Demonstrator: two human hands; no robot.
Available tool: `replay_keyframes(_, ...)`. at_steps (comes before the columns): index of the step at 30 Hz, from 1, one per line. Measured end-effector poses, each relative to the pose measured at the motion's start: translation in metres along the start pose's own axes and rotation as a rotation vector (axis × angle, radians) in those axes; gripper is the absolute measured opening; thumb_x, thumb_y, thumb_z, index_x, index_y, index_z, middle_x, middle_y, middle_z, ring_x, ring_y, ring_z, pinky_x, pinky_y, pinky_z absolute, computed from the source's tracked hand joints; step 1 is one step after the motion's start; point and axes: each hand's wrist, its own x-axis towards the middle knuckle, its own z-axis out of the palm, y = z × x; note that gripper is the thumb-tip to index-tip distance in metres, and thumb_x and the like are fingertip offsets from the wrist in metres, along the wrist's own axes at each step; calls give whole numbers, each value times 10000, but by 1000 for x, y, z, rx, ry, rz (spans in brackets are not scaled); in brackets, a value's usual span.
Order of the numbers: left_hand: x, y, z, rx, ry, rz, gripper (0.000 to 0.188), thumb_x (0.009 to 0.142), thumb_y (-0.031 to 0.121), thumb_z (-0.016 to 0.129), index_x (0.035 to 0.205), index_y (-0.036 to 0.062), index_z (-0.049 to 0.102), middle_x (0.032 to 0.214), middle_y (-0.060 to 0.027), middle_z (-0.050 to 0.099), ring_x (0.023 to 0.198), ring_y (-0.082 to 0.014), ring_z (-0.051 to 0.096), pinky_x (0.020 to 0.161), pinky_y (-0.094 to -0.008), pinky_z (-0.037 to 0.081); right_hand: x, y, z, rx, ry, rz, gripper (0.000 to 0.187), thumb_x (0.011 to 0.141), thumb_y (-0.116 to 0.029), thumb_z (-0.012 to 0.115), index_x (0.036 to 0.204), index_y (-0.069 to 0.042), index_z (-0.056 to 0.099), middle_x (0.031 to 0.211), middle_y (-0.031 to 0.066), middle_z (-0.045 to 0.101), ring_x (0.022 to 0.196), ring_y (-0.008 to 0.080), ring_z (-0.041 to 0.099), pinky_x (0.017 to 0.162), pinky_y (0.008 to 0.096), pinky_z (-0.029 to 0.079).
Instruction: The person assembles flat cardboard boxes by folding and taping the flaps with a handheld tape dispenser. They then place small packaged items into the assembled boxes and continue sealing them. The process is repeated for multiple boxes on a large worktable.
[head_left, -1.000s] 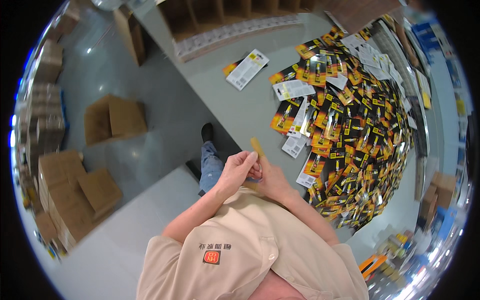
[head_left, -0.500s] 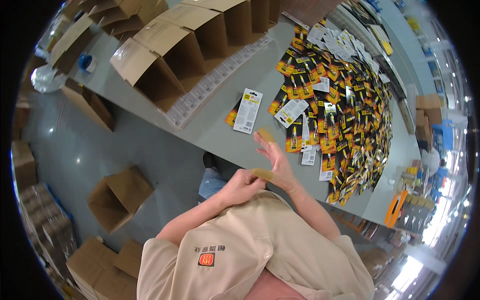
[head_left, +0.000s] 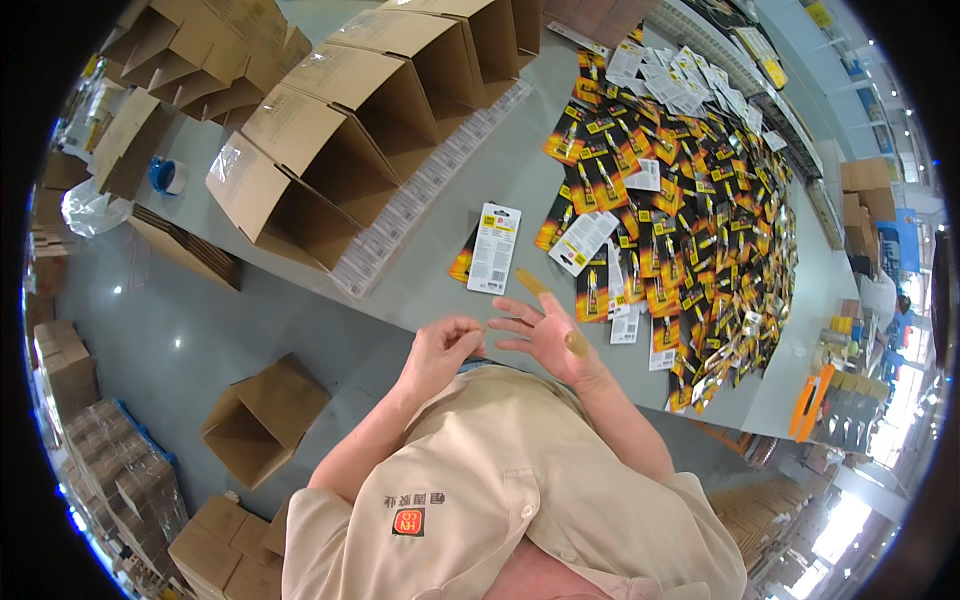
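Observation:
My right hand (head_left: 548,345) is raised at the table's near edge, palm up, with its fingers spread and nothing in it. Tan finger cots cover its index finger (head_left: 531,282) and thumb (head_left: 576,344). Just left of it, and apart from it, is my left hand (head_left: 440,350), its fingers curled in and thumb pressed against them; whatever it may hold is hidden. Beyond my hands a white-backed blister card (head_left: 494,250) lies over a black-and-orange card (head_left: 462,264). To the right spreads a large pile of blister cards (head_left: 670,225) with small tubes, several turned white side up.
Open cardboard boxes (head_left: 335,125) stand in a row at the far left of the table, with a strip of small packs (head_left: 430,185) along their front. A tape roll (head_left: 167,177) sits left of them. An open carton (head_left: 255,430) is on the floor. An orange tool (head_left: 810,403) lies far right.
My left hand has let go of the finger cot on my right thumb and drawn away to the left. My right hand has turned its palm up. The view has shifted slightly.

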Motion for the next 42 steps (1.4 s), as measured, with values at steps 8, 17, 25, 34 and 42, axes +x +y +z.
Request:
replay_keyframes(8, -38, 13, -33, 898, 403, -34, 234, 879, 199, 695, 950, -24, 680, 791, -155, 696, 759, -288, 684, 695, -388, 532, 20, -16, -15, -1389, -99, -43, 923, 721, -358, 831, 1490, -106, 386, 1452, 174, 474, 1265, 380, 513, 1053, 510, 430)
replay_keyframes(17, 27, 14, 39, 484, 222, -160, 357, 947, 286, 655, 824, -49, 668, 648, -63, 640, 540, -98, 569, 514, -271, 455, 24, 6, -22, -2200, -332, -184, 505, 829, -201, 647, 1316, -100, 560, 1464, 180, 434, 1345, 376, 407, 1094, 594, 339)
replay_keyframes(25, 2, 19, 42, 441, 84, 10, 322, 954, 223, 613, 745, -22, 622, 591, -24, 590, 523, -79, 496, 499, -279, 421, 13, 13, -14, -2220, -345, -130, 468, 819, -184, 662, 1269, -84, 581, 1427, 180, 465, 1305, 370, 457, 1086, 575, 361)
replay_keyframes(34, -19, 16, 26, -132, 249, 28, 324, 1030, 262, 567, 888, -22, 629, 716, -33, 612, 567, -84, 546, 553, -241, 471, 15, 27, 12, -781, -233, 176, 948, 823, -342, 799, 1566, -138, 248, 1407, 128, 478, 1277, 241, 507, 1048, 435, 455)
replay_keyframes(42, -28, 17, 19, -188, 205, 75, 257, 1014, 201, 589, 968, -46, 646, 796, -69, 688, 600, -74, 593, 552, -237, 506, 16, 31, 33, -177, -266, 325, 1215, 738, -692, 746, 1608, -164, 83, 1480, 64, 349, 1322, 174, 392, 1100, 357, 371)
